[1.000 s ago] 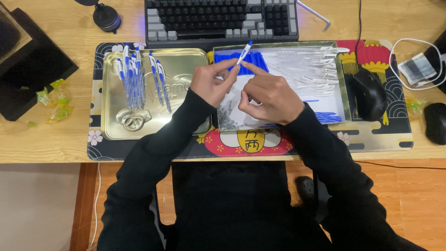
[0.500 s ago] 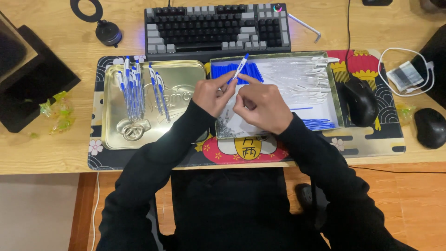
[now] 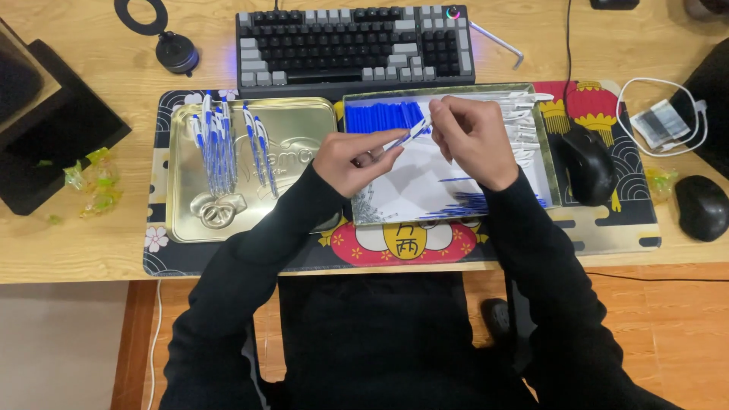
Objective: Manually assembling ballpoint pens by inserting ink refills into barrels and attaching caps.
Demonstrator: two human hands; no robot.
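Observation:
My left hand (image 3: 355,158) grips a white and blue pen (image 3: 406,137) by its lower end. My right hand (image 3: 472,138) pinches the pen's upper tip between thumb and fingers. Both hands hover over a silver tray (image 3: 364,212) that holds a row of blue pen parts (image 3: 381,116) at the back, white pen parts (image 3: 522,114) on the right and a few thin blue refills (image 3: 471,203) near the front. To the left, a gold tray (image 3: 182,220) carries several finished blue and white pens (image 3: 219,143).
A keyboard (image 3: 353,42) lies behind the trays. A black mouse (image 3: 591,164) sits right of the silver tray, a second mouse (image 3: 702,206) farther right, and a white cable (image 3: 661,121) behind them. Green wrappers (image 3: 91,178) and a black stand (image 3: 45,129) are at left.
The pen has tilted lower, and both hands have shifted slightly right over the silver tray. My right hand now pinches the pen's tip instead of resting beside the left.

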